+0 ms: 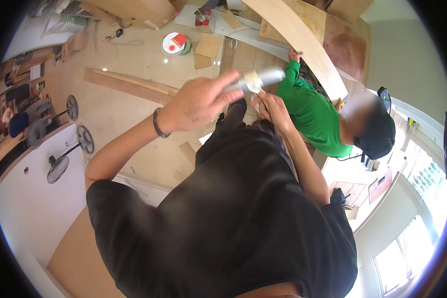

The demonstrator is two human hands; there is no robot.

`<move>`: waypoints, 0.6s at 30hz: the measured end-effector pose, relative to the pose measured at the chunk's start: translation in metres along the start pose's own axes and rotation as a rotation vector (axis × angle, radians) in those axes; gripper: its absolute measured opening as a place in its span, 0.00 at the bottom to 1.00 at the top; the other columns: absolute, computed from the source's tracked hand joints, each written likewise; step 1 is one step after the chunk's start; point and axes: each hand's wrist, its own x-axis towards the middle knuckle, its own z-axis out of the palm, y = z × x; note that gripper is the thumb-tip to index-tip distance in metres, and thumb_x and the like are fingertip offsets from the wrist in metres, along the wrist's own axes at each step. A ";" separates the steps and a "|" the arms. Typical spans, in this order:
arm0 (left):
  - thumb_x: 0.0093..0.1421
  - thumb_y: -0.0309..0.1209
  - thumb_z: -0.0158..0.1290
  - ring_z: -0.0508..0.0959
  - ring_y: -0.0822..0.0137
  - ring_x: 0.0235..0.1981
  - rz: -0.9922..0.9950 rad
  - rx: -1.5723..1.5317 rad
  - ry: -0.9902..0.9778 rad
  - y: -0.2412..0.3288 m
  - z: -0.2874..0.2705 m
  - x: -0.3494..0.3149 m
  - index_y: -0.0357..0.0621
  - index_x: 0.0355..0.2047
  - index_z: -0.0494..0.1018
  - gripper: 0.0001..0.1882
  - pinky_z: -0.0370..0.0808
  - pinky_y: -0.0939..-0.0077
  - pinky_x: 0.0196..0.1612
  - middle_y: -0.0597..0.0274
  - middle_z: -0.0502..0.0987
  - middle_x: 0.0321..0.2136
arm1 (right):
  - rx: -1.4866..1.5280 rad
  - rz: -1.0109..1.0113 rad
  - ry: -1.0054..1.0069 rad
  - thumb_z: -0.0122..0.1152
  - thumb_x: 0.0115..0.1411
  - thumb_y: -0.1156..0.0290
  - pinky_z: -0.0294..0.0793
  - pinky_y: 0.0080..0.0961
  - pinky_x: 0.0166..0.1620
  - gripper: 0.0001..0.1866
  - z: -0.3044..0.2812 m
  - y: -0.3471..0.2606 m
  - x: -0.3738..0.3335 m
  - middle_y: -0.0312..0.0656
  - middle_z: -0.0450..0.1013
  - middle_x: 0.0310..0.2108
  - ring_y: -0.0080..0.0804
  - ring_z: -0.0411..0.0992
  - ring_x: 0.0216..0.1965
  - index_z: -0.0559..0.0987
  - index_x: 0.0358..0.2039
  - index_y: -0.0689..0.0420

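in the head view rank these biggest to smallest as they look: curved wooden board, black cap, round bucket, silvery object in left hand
1. Curved wooden board
2. Black cap
3. Round bucket and silvery object: unsure, as the object is blurred and nearer the camera

Silvery cylinder [271, 76] blurred, kind unclear

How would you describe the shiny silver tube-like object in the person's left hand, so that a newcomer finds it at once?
From the black cloth shirt, go up to the bare left hand with the dark wristband. The silver tube-like object juts rightward from that hand, above the bare right hand. Its shine and pale yellowish band separate it from the flat tan boards beyond.
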 end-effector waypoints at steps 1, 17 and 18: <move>0.70 0.42 0.46 0.72 0.50 0.20 0.021 -0.005 -0.065 0.006 0.004 -0.003 0.45 0.49 0.66 0.16 0.65 0.58 0.27 0.51 0.69 0.18 | -0.008 -0.038 -0.023 0.43 0.70 0.56 0.59 0.20 0.27 0.24 -0.002 -0.001 0.012 0.30 0.64 0.16 0.18 0.60 0.21 0.80 0.29 0.62; 0.70 0.40 0.47 0.72 0.45 0.20 -0.017 0.136 -0.453 0.010 -0.002 -0.003 0.43 0.44 0.68 0.13 0.64 0.53 0.26 0.48 0.69 0.16 | -0.191 -0.472 -0.452 0.46 0.72 0.63 0.66 0.25 0.46 0.15 0.026 -0.163 0.043 0.33 0.69 0.35 0.26 0.64 0.36 0.77 0.44 0.58; 0.69 0.40 0.47 0.73 0.44 0.20 -0.008 0.146 -0.443 0.007 0.005 -0.005 0.43 0.43 0.68 0.13 0.65 0.52 0.26 0.48 0.69 0.16 | -0.281 -0.542 -0.460 0.45 0.72 0.62 0.65 0.28 0.49 0.15 0.029 -0.169 0.033 0.35 0.70 0.35 0.29 0.65 0.38 0.76 0.41 0.59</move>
